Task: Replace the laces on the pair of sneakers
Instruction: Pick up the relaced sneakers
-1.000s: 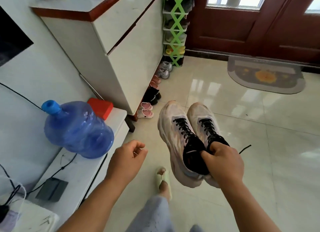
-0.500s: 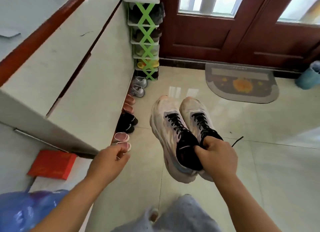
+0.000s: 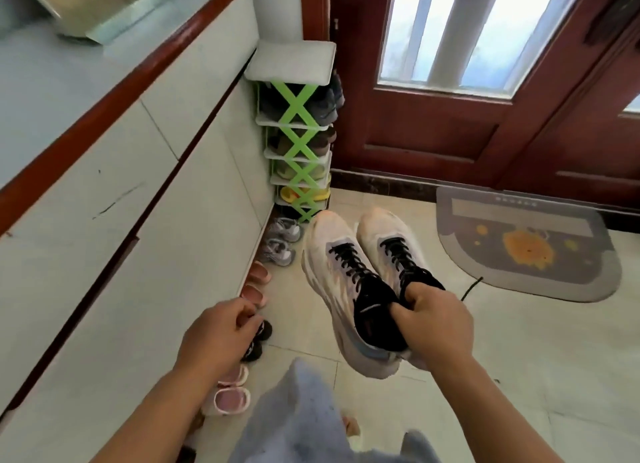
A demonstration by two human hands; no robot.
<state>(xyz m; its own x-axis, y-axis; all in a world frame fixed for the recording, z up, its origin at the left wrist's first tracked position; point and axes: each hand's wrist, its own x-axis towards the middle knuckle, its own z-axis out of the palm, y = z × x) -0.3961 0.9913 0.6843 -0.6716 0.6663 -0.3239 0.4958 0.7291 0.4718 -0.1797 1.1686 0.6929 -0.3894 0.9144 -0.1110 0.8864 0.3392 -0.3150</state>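
Observation:
A pair of pale sneakers (image 3: 332, 251) with black laces and black collars hangs in the air above the tiled floor, toes pointing away from me. My right hand (image 3: 433, 327) grips both shoes together at their heel openings. A loose black lace end (image 3: 471, 289) sticks out to the right of that hand. My left hand (image 3: 218, 338) hovers to the left of the sneakers with loosely curled fingers and holds nothing.
A white shoe cabinet (image 3: 156, 237) runs along the left, with several small shoes (image 3: 277, 244) lined up at its foot. A green-and-white shoe rack (image 3: 298, 144) stands in the corner. A grey doormat (image 3: 526, 244) lies before the brown door (image 3: 450, 116). My trouser leg (image 3: 298, 414) is below.
The view has swung forward and up past the water bottle and low shelf toward the door. My right hand still carries the sneakers; my left hand stays beside them, empty.

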